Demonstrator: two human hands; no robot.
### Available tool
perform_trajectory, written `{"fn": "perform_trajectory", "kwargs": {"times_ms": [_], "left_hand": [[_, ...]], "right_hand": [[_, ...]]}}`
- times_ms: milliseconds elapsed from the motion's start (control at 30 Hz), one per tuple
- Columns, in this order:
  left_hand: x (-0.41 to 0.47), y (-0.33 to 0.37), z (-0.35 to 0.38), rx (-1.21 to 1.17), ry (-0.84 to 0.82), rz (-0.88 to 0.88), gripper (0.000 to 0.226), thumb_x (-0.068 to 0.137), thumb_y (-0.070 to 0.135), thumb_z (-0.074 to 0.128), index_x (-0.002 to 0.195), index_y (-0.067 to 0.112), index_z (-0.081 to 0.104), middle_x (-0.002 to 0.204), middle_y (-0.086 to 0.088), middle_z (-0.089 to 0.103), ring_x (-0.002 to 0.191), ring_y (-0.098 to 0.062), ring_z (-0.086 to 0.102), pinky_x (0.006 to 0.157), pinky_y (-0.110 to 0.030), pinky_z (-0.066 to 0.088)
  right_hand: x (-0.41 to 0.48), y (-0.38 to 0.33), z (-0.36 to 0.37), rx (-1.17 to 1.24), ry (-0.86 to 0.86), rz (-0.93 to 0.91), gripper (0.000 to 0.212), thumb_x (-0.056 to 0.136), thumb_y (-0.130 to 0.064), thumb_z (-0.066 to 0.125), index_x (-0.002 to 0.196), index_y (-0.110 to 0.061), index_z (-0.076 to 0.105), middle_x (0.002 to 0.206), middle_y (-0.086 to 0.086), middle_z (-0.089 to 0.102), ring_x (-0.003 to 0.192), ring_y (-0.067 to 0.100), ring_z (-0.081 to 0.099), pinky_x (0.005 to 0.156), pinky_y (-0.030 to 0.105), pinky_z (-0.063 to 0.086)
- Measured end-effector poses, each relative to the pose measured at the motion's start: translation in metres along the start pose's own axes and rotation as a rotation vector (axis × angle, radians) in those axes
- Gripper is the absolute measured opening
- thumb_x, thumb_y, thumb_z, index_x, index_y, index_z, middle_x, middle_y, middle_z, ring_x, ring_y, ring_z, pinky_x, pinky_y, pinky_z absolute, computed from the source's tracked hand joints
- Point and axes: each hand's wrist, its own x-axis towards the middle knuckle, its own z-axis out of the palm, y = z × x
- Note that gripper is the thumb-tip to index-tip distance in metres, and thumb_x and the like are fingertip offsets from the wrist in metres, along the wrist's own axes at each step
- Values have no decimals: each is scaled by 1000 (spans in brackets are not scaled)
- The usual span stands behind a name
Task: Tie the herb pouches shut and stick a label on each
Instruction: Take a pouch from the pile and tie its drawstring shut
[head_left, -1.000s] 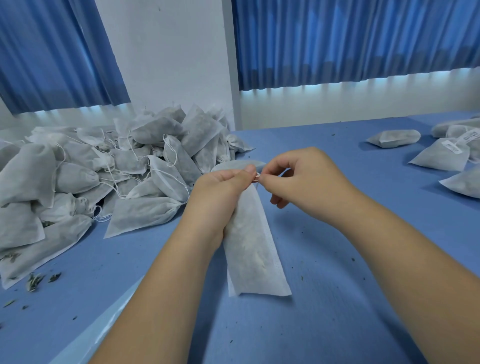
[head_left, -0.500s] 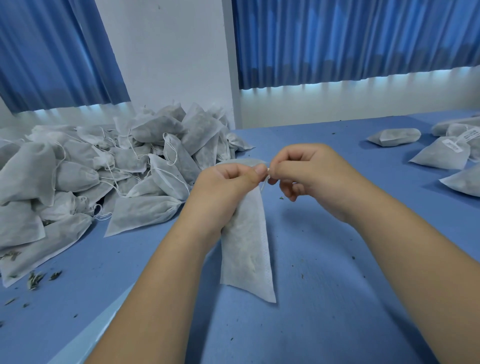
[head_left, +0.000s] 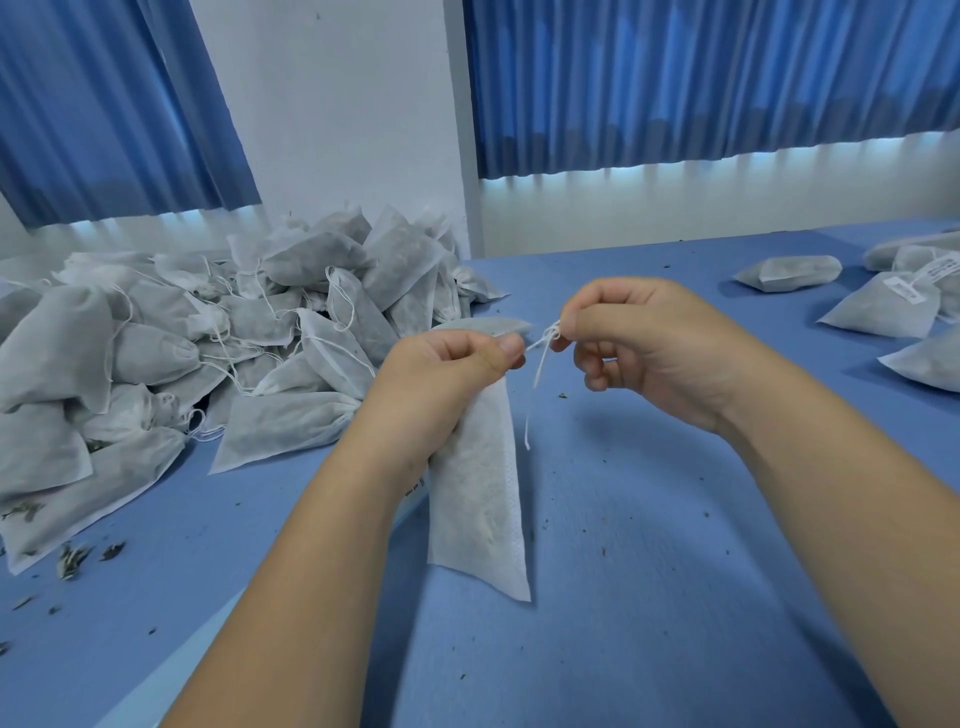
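A long white herb pouch (head_left: 485, 499) hangs upright over the blue table, its bottom corner near the cloth. My left hand (head_left: 441, 374) grips the pouch's neck and pinches one end of its white drawstring (head_left: 540, 364). My right hand (head_left: 649, 348) pinches the string's small knot just to the right. A loose tail of string dangles down between the two hands.
A big pile of white pouches (head_left: 208, 353) with loose strings covers the table's left side. Several pouches (head_left: 883, 312), some with white labels (head_left: 906, 290), lie at the far right. Herb crumbs (head_left: 72, 558) dot the blue table (head_left: 649, 597). Blue curtains hang behind.
My hands have drawn a little apart, and the drawstring with its dangling tail now shows between them. The pouch hangs straighter and slightly lower.
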Motion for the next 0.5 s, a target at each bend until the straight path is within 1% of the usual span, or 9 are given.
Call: {"fn": "perform_trajectory", "kwargs": {"times_ms": [33, 100, 167, 233, 333, 400, 467, 500], "left_hand": [[0, -1, 0, 13, -8, 5, 27, 86, 39, 71, 60, 34, 73, 65, 21, 64, 60, -2, 48, 62, -22, 33], [1, -1, 1, 29, -24, 9, 26, 87, 38, 70, 62, 35, 74, 66, 23, 65, 60, 8, 53, 62, -17, 35], [1, -2, 2, 24, -28, 11, 26, 88, 37, 69, 62, 34, 74, 68, 23, 66, 63, 12, 55, 66, -19, 36], [2, -2, 3, 9, -30, 21, 28, 88, 37, 69, 61, 33, 73, 66, 23, 65, 62, 11, 54, 67, -21, 35], [1, -2, 6, 15, -37, 36, 28, 89, 39, 67, 61, 35, 72, 62, 24, 61, 59, 8, 51, 65, -22, 34], [0, -3, 9, 18, -26, 48, 29, 90, 38, 67, 61, 35, 72, 61, 23, 59, 59, 4, 50, 62, -20, 35], [2, -3, 10, 28, 36, 65, 31, 90, 34, 68, 60, 31, 71, 63, 19, 59, 60, -1, 49, 59, -15, 37], [3, -3, 9, 45, 82, 75, 32, 91, 31, 69, 59, 27, 70, 62, 15, 59, 58, -3, 48, 55, -12, 37]], "right_hand": [[0, 0, 0, 34, 3, 0, 28, 84, -3, 64, 61, -19, 66, 68, 3, 63, 52, 14, 45, 49, 23, 42], [0, -1, -2, 133, 19, -1, 17, 77, -8, 67, 63, -17, 65, 64, 1, 55, 51, 13, 42, 48, 23, 37], [0, -2, -2, 235, 26, -1, 7, 72, -10, 67, 67, -13, 63, 63, 0, 46, 50, 13, 35, 47, 23, 31], [-1, -2, 1, 333, 11, 7, 7, 71, -9, 69, 67, -12, 63, 60, -1, 42, 48, 12, 30, 45, 21, 26], [-2, -1, 14, 520, -14, 41, 10, 72, -14, 65, 62, -13, 65, 56, -3, 33, 44, 9, 23, 43, 20, 20], [0, -1, 21, 614, -36, 74, 13, 72, -15, 61, 59, -13, 63, 57, -4, 26, 44, 8, 21, 44, 19, 17], [1, -2, 21, 686, -75, 134, 15, 71, -15, 57, 56, -14, 57, 58, -5, 21, 43, 7, 19, 42, 18, 17], [1, -2, 19, 704, -94, 172, 14, 70, -15, 54, 56, -14, 54, 58, -5, 20, 42, 7, 19, 40, 18, 18]]}}
